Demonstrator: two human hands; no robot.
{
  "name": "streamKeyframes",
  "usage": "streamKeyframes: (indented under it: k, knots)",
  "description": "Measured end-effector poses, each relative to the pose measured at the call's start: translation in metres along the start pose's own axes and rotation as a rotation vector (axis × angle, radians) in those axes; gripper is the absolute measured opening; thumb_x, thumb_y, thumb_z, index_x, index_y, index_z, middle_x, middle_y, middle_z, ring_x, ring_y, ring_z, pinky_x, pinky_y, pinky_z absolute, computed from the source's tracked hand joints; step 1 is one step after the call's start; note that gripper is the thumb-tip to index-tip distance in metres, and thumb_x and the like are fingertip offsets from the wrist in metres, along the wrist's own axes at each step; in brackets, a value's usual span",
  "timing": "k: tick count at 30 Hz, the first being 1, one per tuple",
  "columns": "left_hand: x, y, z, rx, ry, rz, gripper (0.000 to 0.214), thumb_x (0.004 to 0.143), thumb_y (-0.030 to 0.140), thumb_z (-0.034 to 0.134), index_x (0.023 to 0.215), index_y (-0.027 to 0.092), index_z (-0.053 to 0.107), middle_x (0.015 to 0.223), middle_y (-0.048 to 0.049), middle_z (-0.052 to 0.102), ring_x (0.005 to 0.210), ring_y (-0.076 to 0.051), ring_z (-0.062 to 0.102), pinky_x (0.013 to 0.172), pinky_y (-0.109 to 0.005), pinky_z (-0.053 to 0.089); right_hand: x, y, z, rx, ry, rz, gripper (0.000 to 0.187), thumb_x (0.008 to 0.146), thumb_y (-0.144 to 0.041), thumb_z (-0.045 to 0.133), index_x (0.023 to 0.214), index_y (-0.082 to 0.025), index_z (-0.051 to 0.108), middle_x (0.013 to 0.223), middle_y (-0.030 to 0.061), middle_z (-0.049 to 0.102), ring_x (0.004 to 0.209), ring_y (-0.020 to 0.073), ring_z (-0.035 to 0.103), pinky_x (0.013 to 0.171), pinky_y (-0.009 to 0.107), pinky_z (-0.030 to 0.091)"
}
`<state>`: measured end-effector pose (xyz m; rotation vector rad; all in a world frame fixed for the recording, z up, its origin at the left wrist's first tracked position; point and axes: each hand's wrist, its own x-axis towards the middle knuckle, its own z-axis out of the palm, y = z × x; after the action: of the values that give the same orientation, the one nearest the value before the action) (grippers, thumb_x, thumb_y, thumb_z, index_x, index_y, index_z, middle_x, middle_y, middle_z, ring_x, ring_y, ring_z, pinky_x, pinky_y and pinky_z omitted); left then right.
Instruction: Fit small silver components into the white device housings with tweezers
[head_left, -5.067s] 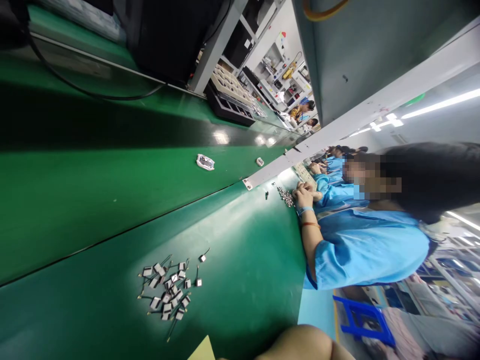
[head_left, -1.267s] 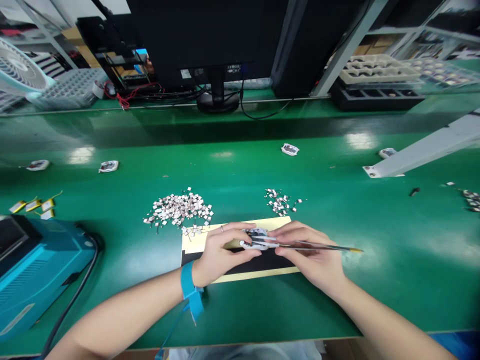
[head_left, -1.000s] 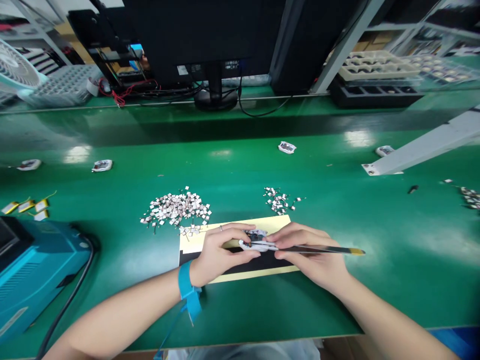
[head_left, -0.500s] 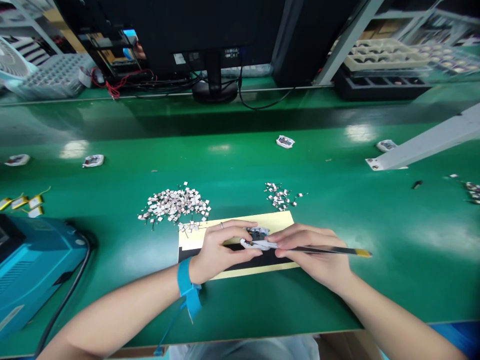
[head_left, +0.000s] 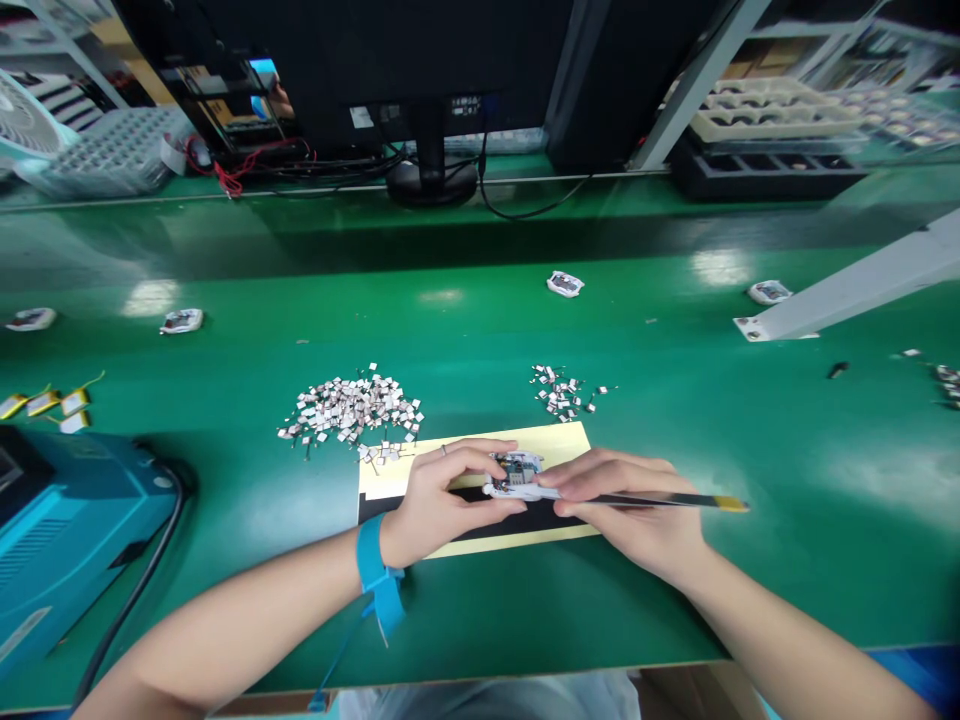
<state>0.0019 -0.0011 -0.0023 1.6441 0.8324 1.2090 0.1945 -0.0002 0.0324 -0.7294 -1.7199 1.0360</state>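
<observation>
My left hand (head_left: 450, 495), a blue strap round its wrist, grips a small white device housing (head_left: 516, 476) between thumb and fingers. The housing's open face shows a circuit board with metal parts. My right hand (head_left: 630, 505) is closed around long, slim tweezers (head_left: 675, 500), dark with a yellow end. Their pale front part reaches the housing's right side; whether the tip touches the board I cannot tell. Right-hand fingertips are close against the housing. Both hands are over a yellow-and-black mat (head_left: 555, 440).
Small white wired parts lie in a large pile (head_left: 352, 408) and a smaller pile (head_left: 564, 392). Similar housings (head_left: 565, 284) are spaced along the green surface. A teal machine (head_left: 82, 540) stands left, a white metal post (head_left: 862, 285) right, a monitor (head_left: 427, 170) behind.
The held housing has tilted slightly, and more of its circuit board shows. Housings on the far green surface have shifted a little to the left. Both hands stay nearly in place.
</observation>
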Motion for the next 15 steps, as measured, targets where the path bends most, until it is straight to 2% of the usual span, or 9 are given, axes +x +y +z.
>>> streamKeyframes:
  k: [15]
  knots:
    - [-0.0011, -0.0005, -0.0003, 0.048, 0.003, 0.083, 0.022, 0.062, 0.018, 0.073, 0.076, 0.015, 0.056, 0.099, -0.0131, 0.063, 0.088, -0.020, 0.062, 0.079, -0.031, 0.052, -0.0010, -0.0013, 0.0004, -0.004, 0.002, -0.014, 0.022, 0.066, 0.000, 0.065, 0.078, -0.018, 0.066, 0.078, 0.0046, 0.068, 0.073, 0.0156, 0.066, 0.066, 0.024, 0.055]
